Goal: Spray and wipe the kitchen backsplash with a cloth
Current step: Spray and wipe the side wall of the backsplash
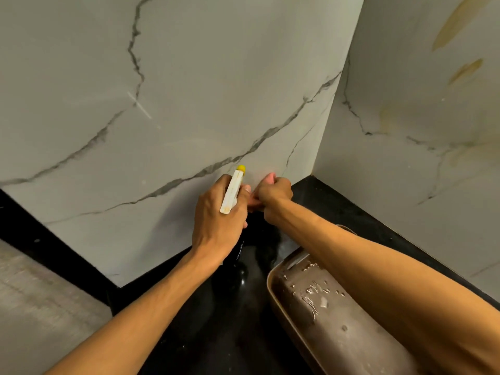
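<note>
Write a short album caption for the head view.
Left hand aims spray bottle at marble backsplash; right hand grips pink cloth.

We see a pale grey-white marble backsplash [216, 77] crossed by dark grey veins, with yellow-brown streaks at the upper right. The spray bottle [232, 193] is cream with a yellow nozzle [240, 168], the cloth [270, 177] pink, the countertop [221, 307] glossy black, the sink [324, 320] dull brown-grey.

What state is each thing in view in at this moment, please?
Left hand: grips the spray bottle.
Spray bottle: held, yellow nozzle toward the backsplash.
Right hand: curled round the pink cloth.
Pink cloth: bunched, close to the backsplash.
Backsplash: yellowish streaks on its right panel.
Sink: wet, droplets inside.
</note>
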